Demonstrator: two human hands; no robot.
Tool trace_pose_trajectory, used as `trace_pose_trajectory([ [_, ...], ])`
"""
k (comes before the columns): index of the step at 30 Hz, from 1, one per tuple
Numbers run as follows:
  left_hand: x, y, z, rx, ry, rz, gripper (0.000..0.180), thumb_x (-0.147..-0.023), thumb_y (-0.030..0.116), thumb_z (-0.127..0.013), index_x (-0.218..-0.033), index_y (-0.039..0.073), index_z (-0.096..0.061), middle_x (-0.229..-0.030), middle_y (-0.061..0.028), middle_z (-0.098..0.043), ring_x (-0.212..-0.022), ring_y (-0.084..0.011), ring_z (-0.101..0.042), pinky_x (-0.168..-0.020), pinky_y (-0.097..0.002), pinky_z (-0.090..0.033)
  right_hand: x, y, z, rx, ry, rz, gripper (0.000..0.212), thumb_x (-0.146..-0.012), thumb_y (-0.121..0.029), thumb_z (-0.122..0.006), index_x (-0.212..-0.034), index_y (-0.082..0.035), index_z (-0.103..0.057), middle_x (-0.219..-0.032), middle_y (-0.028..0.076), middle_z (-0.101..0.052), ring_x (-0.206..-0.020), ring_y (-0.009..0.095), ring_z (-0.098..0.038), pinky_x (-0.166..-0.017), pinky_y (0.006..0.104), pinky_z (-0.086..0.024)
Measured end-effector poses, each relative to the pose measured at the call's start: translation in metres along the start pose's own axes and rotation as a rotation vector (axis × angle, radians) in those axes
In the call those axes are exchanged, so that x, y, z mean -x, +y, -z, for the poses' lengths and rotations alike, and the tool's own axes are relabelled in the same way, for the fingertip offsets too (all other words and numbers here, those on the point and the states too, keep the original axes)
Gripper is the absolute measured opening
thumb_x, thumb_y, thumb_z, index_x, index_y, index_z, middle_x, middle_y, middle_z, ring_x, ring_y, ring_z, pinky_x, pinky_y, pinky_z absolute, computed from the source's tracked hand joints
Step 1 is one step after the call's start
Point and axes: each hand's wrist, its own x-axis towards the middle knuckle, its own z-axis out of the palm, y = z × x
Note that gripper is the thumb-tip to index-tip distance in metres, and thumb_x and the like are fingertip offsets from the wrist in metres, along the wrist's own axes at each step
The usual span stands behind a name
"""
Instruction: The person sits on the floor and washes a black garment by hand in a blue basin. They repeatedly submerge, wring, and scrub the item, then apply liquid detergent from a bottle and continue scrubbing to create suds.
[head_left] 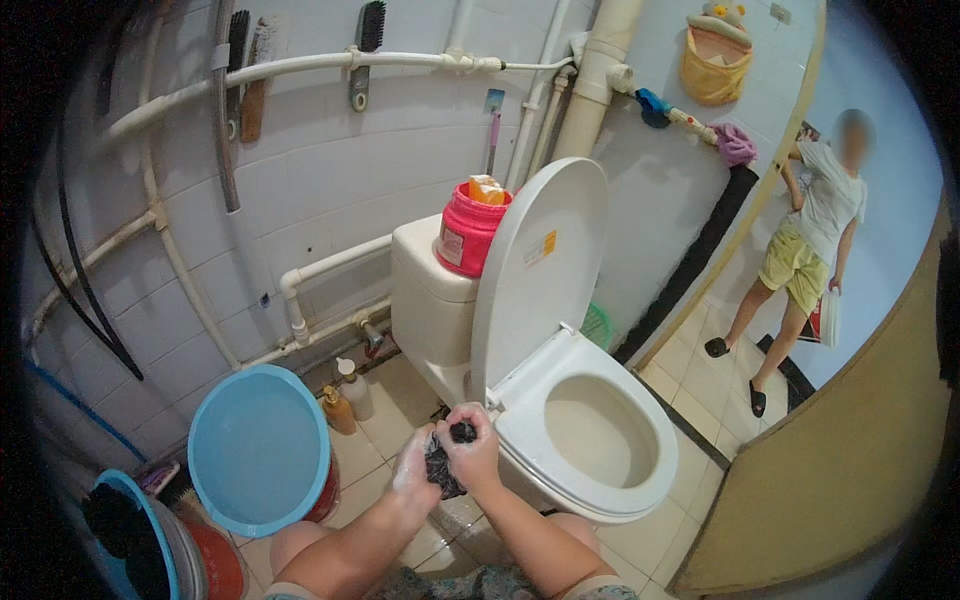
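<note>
A wet, dark cloth [440, 474], black with pale suds on it, is bunched between my two hands in front of me. My left hand [411, 466] is closed on its left side, with white foam over the skin. My right hand [476, 456] grips the upper part, where a dark fold pokes out by the thumb. Both hands are beside the front left of the white toilet [657, 478], whose lid [545, 270] stands raised. To their left is a light blue basin [205, 420] of water.
A pump bottle [354, 390] and an amber bottle [338, 412] stand by the wall. A pink tub [465, 240] sits on the toilet tank. Dark items fill a bucket [165, 520] at lower left. Brushes [370, 40] hang above. A person [815, 215] stands in the doorway at right.
</note>
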Motion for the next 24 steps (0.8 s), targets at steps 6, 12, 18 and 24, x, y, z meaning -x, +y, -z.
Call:
trace_pose_trajectory([
  [6,0.027,0.042,-0.035,0.033,0.129,-0.087,0.022,-0.080,0.034,-0.057,-0.076,0.013,-0.053,-0.073,-0.0047,-0.059,-0.067,-0.0227,-0.059,-0.066,-0.0389,-0.051,0.008,0.006,0.003,-0.675,-0.273,-0.681,0.029,-0.082,-0.020,-0.060,-0.106,-0.006,-0.054,-0.099,0.005,-0.057,-0.088,0.014,-0.055,-0.077,0.0261,-0.045],
  [12,0.019,0.031,-0.029,-0.144,0.076,-0.199,0.026,-0.085,0.038,-0.053,-0.092,0.013,-0.053,-0.086,-0.0039,-0.057,-0.081,-0.0211,-0.058,-0.074,-0.0390,-0.049,-0.004,0.002,0.013,-0.732,0.016,-0.666,0.029,-0.077,-0.010,-0.066,-0.101,-0.006,-0.051,-0.095,0.005,-0.055,-0.087,0.017,-0.055,-0.076,0.0289,-0.047],
  [18,0.034,0.002,-0.020,-0.065,-0.248,0.365,0.040,-0.087,0.044,-0.047,-0.114,0.014,-0.049,-0.114,-0.0036,-0.054,-0.105,-0.0194,-0.051,-0.089,-0.0385,-0.043,0.002,-0.018,0.019,0.039,-0.030,0.082,0.032,-0.070,-0.007,-0.069,-0.098,-0.004,-0.053,-0.090,0.008,-0.057,-0.081,0.019,-0.056,-0.075,0.0307,-0.046],
  [24,0.017,0.033,-0.015,0.042,-0.324,0.441,0.039,-0.082,0.042,-0.059,-0.097,0.007,-0.057,-0.074,-0.0052,-0.063,-0.060,-0.0170,-0.061,-0.051,-0.0273,-0.050,0.036,-0.044,0.003,0.236,-0.438,0.806,0.023,-0.063,-0.015,-0.062,-0.085,-0.009,-0.057,-0.081,0.008,-0.057,-0.076,0.027,-0.057,-0.070,0.0353,-0.045],
])
